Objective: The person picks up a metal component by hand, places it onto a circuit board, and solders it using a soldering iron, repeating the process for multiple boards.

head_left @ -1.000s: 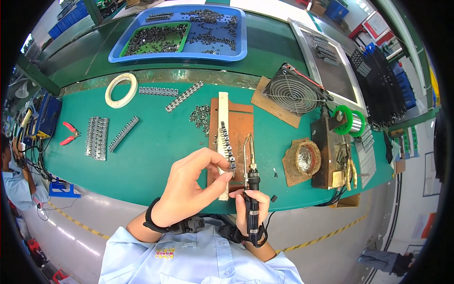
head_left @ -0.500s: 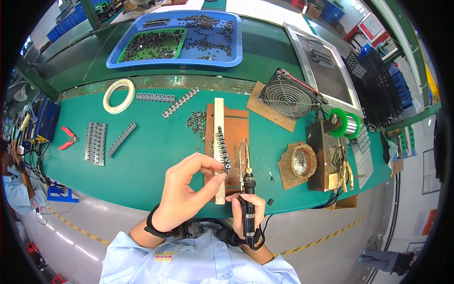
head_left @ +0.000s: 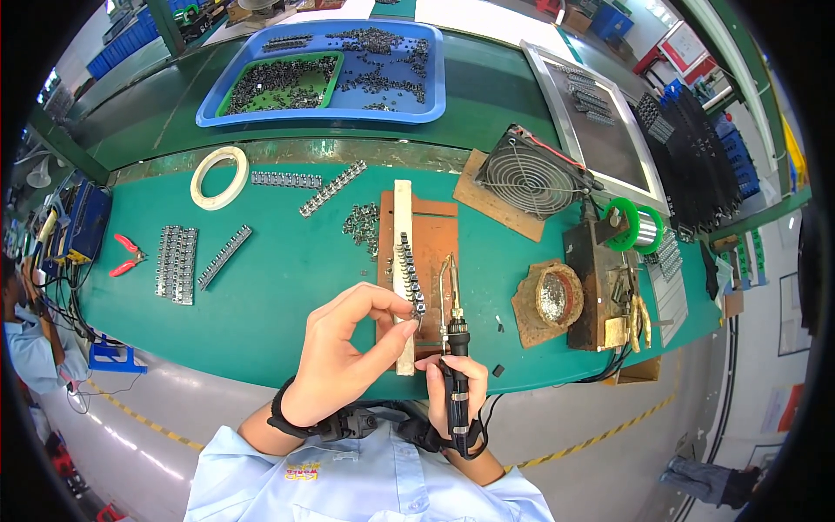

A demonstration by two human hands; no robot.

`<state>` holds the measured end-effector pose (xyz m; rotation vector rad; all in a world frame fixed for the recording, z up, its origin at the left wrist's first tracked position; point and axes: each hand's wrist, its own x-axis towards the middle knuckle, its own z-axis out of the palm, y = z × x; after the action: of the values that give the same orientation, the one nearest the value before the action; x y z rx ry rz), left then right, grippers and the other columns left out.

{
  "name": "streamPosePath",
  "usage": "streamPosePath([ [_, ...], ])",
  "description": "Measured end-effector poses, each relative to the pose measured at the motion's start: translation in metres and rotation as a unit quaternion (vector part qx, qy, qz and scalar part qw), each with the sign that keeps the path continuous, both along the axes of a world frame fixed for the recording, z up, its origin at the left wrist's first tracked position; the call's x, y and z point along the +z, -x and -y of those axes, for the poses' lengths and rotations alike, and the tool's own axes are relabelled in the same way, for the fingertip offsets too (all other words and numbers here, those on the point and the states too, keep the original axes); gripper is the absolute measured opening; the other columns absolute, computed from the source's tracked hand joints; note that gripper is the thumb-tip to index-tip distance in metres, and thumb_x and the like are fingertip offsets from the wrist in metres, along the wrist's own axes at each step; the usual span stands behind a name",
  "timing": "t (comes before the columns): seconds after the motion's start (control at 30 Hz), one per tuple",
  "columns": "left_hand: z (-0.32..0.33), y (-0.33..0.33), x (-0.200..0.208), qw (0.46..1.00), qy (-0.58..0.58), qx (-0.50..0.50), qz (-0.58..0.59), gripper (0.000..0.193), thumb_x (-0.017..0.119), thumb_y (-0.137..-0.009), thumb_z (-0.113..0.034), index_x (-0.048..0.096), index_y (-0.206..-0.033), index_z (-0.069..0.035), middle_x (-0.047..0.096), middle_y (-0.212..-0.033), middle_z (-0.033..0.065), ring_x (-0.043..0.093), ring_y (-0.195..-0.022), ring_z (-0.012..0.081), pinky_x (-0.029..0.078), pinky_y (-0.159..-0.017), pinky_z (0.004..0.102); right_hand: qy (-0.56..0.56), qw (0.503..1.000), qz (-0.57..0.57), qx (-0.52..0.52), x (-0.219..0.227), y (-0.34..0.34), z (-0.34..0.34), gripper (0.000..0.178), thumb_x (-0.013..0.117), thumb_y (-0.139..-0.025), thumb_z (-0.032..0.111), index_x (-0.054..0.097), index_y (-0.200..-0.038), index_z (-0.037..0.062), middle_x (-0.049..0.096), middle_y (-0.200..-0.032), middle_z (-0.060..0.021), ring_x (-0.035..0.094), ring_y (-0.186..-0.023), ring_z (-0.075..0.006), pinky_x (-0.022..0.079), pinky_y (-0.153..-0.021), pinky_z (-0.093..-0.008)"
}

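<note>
My left hand pinches a small metal-and-black electronic component between thumb and forefinger. That component sits at the near end of a row of similar parts along an upright pale wooden strip. In my right hand is a black-handled soldering iron, its fingers closed around the grip. The iron's tip points away from me, just right of the row, with a thin curved metal tube beside it. Under the strip and tip lies a brown board. Fingers partly hide the pinched component.
Loose components lie left of the board. Right stand a fan, a solder spool and a round dish. Left are a tape roll, red cutters and component strips. A blue tray is beyond.
</note>
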<state>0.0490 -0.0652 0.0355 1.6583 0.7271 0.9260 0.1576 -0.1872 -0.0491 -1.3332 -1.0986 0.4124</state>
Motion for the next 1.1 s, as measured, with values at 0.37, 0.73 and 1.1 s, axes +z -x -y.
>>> streamPosePath([
  [0.37,0.0012,0.0021,-0.001,1.0,0.003,-0.007,0.002,0.014,0.063,-0.075,0.001,0.057,-0.087,0.001,0.057,-0.078,0.0058,0.056,-0.063,0.0101,0.043,-0.059,0.0229,0.007,1.0,-0.005,-0.003,-0.0005,0.0007,-0.0003,0.03,0.052,-0.081,-0.009,0.039,-0.105,0.0043,0.06,-0.081,-0.014,0.06,-0.073,-0.0172,0.046,-0.066,-0.0263],
  [0.73,0.0018,0.0032,-0.003,1.0,0.009,-0.015,-0.001,0.015,0.064,-0.074,-0.001,0.056,-0.087,0.0,0.057,-0.079,0.0057,0.056,-0.062,0.0101,0.043,-0.059,0.0231,0.001,1.0,0.005,-0.003,-0.0013,0.0003,-0.0006,0.031,0.052,-0.081,-0.009,0.039,-0.105,0.0051,0.059,-0.08,-0.0133,0.06,-0.073,-0.0174,0.046,-0.066,-0.0268],
  [1.1,0.0057,0.0059,-0.009,0.999,0.048,-0.025,0.01,0.015,0.064,-0.075,-0.002,0.055,-0.087,0.0,0.058,-0.08,0.0052,0.056,-0.063,0.0101,0.044,-0.061,0.0235,0.0,1.0,0.008,-0.001,0.0001,0.0005,-0.0017,0.031,0.052,-0.081,-0.009,0.039,-0.105,0.0056,0.06,-0.08,-0.013,0.059,-0.072,-0.0159,0.045,-0.065,-0.0255],
])
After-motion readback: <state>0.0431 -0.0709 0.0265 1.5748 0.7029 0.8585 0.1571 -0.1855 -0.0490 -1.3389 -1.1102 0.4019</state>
